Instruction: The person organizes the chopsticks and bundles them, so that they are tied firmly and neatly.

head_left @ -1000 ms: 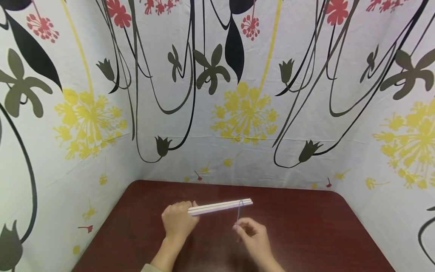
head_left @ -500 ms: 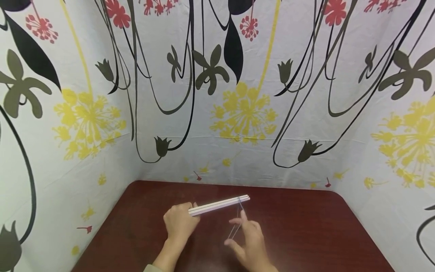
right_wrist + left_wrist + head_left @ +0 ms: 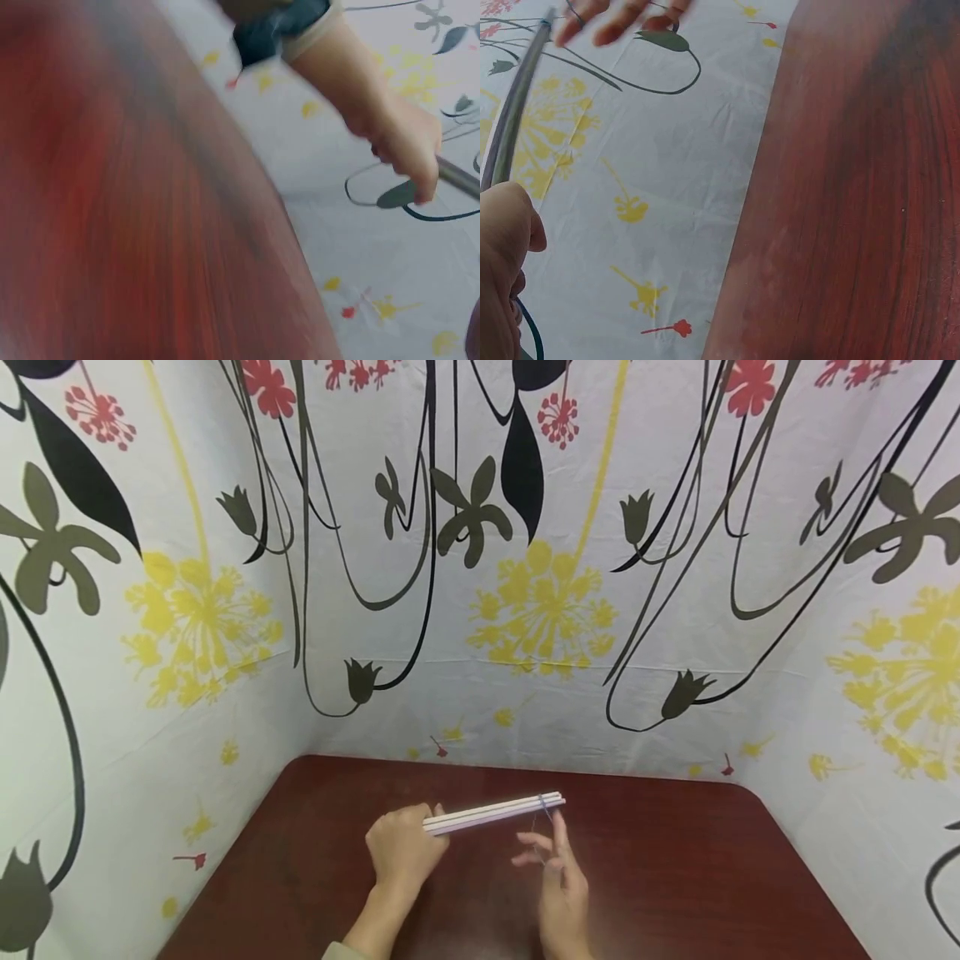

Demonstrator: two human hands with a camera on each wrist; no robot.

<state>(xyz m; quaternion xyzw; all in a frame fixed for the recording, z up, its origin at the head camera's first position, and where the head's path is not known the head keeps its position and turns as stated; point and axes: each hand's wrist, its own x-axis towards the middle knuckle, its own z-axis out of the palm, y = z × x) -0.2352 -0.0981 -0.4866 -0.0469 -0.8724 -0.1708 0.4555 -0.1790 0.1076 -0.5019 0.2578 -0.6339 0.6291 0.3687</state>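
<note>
A bundle of slim white sticks [image 3: 487, 814] points right and slightly up, with my left hand [image 3: 405, 856] gripping its near end. Around the far end goes a thin blue rubber band [image 3: 544, 805]. My right hand [image 3: 564, 893] is just below that end. Its index finger reaches up to the band, and its other fingers spread to the left with thin strands of the band among them. Blurred fingers [image 3: 619, 22] of the right hand show beside the stick ends in the left wrist view. In the right wrist view the left hand [image 3: 409, 150] holds the sticks at the right.
A dark red wooden table [image 3: 675, 860] lies under both hands. White cloth [image 3: 420, 635] printed with flowers stands behind it and on both sides. A dark strap [image 3: 277, 34] sits around the left wrist.
My right hand first pinched the band and pulled it down, then spread it between thumb and fingers, and now has its index finger up by the stick ends. The left hand keeps its grip.
</note>
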